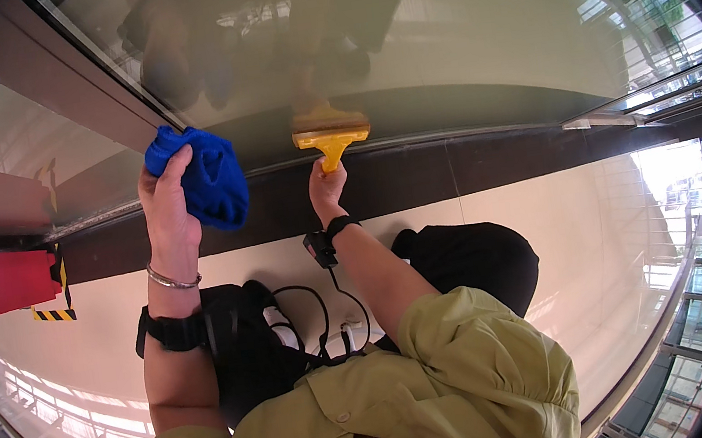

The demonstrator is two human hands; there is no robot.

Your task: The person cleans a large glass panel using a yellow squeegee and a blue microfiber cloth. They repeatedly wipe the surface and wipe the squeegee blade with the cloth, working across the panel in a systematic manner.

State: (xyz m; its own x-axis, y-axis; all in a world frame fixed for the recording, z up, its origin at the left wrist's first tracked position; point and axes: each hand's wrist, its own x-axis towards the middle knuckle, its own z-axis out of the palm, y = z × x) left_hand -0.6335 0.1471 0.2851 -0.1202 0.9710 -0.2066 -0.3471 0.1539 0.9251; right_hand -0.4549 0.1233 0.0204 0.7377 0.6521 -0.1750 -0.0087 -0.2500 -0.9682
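My right hand (328,189) grips the handle of a yellow squeegee (332,138). The squeegee's head lies at the lower part of a glass panel (468,50), close above the bottom frame, with its reflection just beyond it. A bunched blue cloth (209,178) is in my left hand (167,210), the thumb pressed on top. That hand is up near the panel's left frame post (98,63); whether the cloth touches the glass I cannot tell. Black straps with devices circle both my wrists.
A red box-shaped object (3,282) stands on the left, beside yellow-and-black striped tape (56,314). A dark band (399,179) runs along the base of the glass, bordering the pale shiny floor (583,215). Black cables (322,302) hang between my bent knees.
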